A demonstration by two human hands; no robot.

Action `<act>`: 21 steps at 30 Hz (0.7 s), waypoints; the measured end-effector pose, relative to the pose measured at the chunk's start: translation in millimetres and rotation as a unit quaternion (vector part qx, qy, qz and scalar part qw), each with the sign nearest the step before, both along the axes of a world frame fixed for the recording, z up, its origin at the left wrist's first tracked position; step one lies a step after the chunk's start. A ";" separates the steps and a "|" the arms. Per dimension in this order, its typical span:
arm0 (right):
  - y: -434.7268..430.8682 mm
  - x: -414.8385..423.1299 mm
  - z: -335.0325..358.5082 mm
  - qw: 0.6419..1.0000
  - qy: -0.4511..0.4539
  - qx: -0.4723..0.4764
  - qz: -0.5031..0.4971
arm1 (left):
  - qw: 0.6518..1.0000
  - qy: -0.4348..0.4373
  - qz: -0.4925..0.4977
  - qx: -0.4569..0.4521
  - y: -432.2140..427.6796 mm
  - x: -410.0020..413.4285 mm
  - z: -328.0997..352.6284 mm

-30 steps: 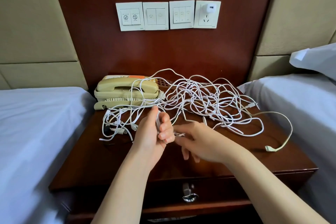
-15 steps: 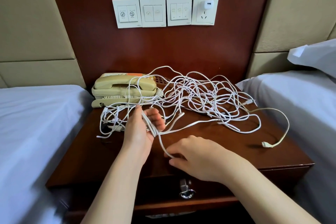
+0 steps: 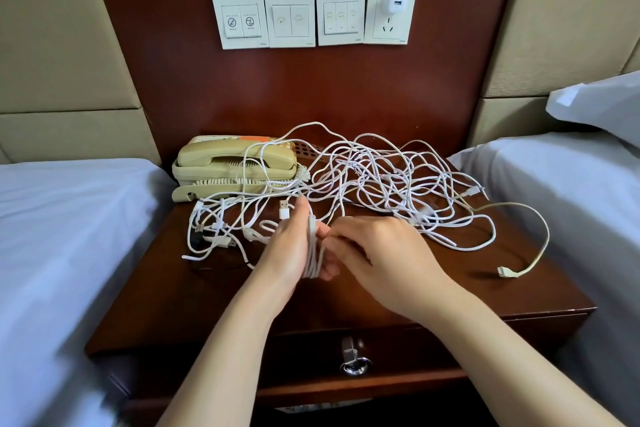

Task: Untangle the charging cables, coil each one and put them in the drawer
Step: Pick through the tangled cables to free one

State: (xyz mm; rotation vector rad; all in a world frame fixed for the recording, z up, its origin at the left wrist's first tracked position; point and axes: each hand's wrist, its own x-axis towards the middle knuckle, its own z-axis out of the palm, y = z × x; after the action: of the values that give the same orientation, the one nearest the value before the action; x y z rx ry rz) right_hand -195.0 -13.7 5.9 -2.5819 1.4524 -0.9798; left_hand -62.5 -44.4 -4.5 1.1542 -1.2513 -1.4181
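Note:
A tangle of white charging cables point(image 3: 391, 191) sprawls over the dark wooden nightstand point(image 3: 194, 291). My left hand point(image 3: 289, 250) stands upright at the front of the heap and holds a small coil of white cable point(image 3: 313, 253) wound round its fingers, with a USB plug point(image 3: 284, 210) sticking up beside the thumb. My right hand point(image 3: 377, 256) is close against it from the right and pinches the strand of the same cable. The drawer point(image 3: 398, 354) below the top is closed, with a metal knob point(image 3: 353, 357).
A beige telephone point(image 3: 235, 166) stands at the back left of the nightstand with cables draped over it. One beige cable end point(image 3: 505, 270) lies at the right front. Beds with white sheets point(image 3: 62, 236) flank both sides. Wall switches and a plugged-in charger point(image 3: 394, 7) sit above.
My right hand has come up from the front edge to my left hand, laying another turn of cable round the left fingers. The coil on my left hand has grown.

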 end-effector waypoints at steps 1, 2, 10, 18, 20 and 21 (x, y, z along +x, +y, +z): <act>-2.0 -2.2 -0.3 1.000 -0.016 0.001 -0.003 | 1.000 -0.014 -0.016 -0.009 2.3 -2.9 -0.9; -3.4 -4.3 -0.3 0.999 -0.031 0.004 -0.008 | 0.999 -0.025 -0.029 -0.012 3.8 -5.9 -1.4; -13.4 -20.6 -3.1 0.987 -0.131 0.093 0.005 | 0.987 0.007 -0.153 0.049 13.4 -12.6 5.0; -24.8 -28.7 -6.5 0.937 -0.250 0.230 0.086 | 0.964 0.112 -0.213 0.110 16.2 -9.1 2.2; -26.7 -28.2 -8.0 0.926 -0.269 0.250 0.089 | 0.960 0.149 -0.202 0.123 15.5 -10.5 -0.1; -27.2 -27.1 -8.7 0.922 -0.279 0.253 0.087 | 0.958 0.169 -0.195 0.128 14.8 -11.2 -0.9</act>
State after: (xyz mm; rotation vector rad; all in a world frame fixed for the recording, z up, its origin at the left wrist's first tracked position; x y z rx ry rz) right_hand -222.1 -40.8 -2.8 -1.8245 1.1101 -1.0277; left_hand -73.7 -29.5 -5.4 0.8017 -1.1081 -2.0253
